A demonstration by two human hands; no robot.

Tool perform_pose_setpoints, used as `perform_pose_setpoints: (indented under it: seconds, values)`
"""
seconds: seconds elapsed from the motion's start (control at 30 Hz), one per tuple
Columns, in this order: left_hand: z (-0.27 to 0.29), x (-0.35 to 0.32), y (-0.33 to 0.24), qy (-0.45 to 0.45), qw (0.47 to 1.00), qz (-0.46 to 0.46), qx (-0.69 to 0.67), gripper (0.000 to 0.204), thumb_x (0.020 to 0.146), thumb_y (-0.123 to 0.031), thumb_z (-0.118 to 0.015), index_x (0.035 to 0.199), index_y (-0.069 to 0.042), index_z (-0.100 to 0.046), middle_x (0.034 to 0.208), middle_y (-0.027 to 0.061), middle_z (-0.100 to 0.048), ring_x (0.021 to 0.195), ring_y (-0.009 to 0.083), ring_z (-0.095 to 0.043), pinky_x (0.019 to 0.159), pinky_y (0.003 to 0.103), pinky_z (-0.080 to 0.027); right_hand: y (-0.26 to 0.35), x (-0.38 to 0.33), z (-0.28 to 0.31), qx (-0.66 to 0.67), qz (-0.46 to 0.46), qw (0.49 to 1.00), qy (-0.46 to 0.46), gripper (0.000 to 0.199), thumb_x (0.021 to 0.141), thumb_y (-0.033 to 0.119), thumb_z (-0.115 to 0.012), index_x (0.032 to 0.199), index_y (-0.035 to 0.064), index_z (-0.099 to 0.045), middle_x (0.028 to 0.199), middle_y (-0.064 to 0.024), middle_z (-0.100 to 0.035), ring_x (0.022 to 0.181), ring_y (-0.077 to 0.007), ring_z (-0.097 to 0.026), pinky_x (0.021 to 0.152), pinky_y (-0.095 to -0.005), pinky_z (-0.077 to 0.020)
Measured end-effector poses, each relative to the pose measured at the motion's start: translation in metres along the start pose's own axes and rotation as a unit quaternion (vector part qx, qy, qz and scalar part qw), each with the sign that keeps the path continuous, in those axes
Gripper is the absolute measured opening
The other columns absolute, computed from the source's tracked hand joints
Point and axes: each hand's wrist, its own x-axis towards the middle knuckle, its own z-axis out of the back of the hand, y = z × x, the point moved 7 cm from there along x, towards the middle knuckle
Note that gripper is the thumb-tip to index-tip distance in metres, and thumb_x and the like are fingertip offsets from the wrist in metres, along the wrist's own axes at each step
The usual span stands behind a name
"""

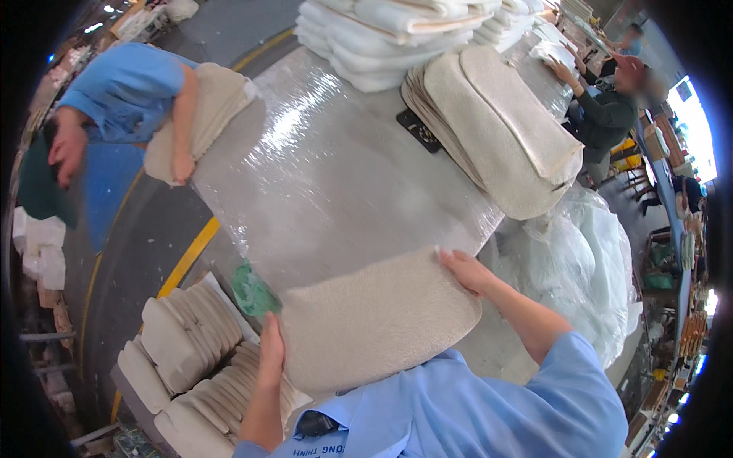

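Note:
A beige textured seat cushion [378,324] lies in front of my body, partly over the near edge of the plastic-covered table [336,183]. My left hand [272,347] is at its left side, with the fingers partly hidden behind the edge. At the far right corner, my right hand [466,272] grips the cushion between thumb and fingers. A scrap of green plastic [253,290] hangs by the table corner, just beyond my left hand. Farther back on the right, several similar beige cushions form a stack [496,126] beside a dark flat object [418,131].
White padding [389,34] is piled at the table's far end. Several beige cushions [187,343] stand in rows at lower left. Clear plastic bags [580,267] bulge at the right. One co-worker [126,88] bends over cushions at left; another [611,107] handles white material at far right.

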Motion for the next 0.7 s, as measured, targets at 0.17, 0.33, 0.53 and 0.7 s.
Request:
perform_pose_setpoints:
  seconds: [0.17, 0.33, 0.53, 0.7]
  values:
    - [-0.019, 0.019, -0.106, -0.008, 0.965, -0.219, -0.146, 0.064, 0.118, -0.056, -0.031, 0.128, 0.0, -0.062, 0.128, 0.0124, -0.063, 0.122, 0.0227, -0.057, 0.112, 0.039, -0.042, 0.052, -0.018, 0.044, 0.381, 0.162, 0.904, -0.103, 0.085, 0.111, 0.074, -0.03, 0.122, 0.0014, -0.072, 0.112, -0.0115, -0.072, 0.105, -0.0226, -0.066, 0.101, -0.037, -0.051]
    - [-0.063, 0.017, -0.122, -0.039, 0.935, -0.343, -0.082, 0.056, 0.119, -0.051, -0.032, 0.127, -0.003, -0.06, 0.122, 0.0093, -0.061, 0.118, 0.0209, -0.056, 0.111, 0.037, -0.041, 0.047, -0.002, 0.04, 0.467, 0.234, 0.843, -0.126, 0.085, 0.112, 0.071, -0.031, 0.107, -0.001, -0.075, 0.107, -0.0115, -0.073, 0.102, -0.0229, -0.066, 0.097, -0.0365, -0.0522]
    - [-0.074, 0.026, -0.133, 0.119, 0.908, -0.239, -0.322, 0.054, 0.119, -0.043, -0.036, 0.153, -0.006, -0.054, 0.14, 0.0088, -0.06, 0.135, 0.022, -0.054, 0.121, 0.04, -0.037, 0.042, 0.011, 0.05, 0.467, 0.224, 0.844, -0.137, 0.075, 0.114, 0.062, -0.039, 0.113, -0.0026, -0.076, 0.105, -0.0139, -0.075, 0.101, -0.0238, -0.068, 0.098, -0.0383, -0.0528]
    - [-0.077, 0.024, -0.144, 0.164, 0.886, -0.25, -0.354, 0.052, 0.119, -0.034, -0.036, 0.16, -0.003, -0.047, 0.157, 0.0091, -0.053, 0.147, 0.0222, -0.045, 0.126, 0.04, -0.03, 0.045, 0.031, 0.057, 0.513, 0.203, 0.828, -0.101, 0.065, 0.114, 0.055, -0.048, 0.119, -0.0056, -0.072, 0.118, -0.0176, -0.075, 0.114, -0.0282, -0.069, 0.106, -0.0415, -0.0518]
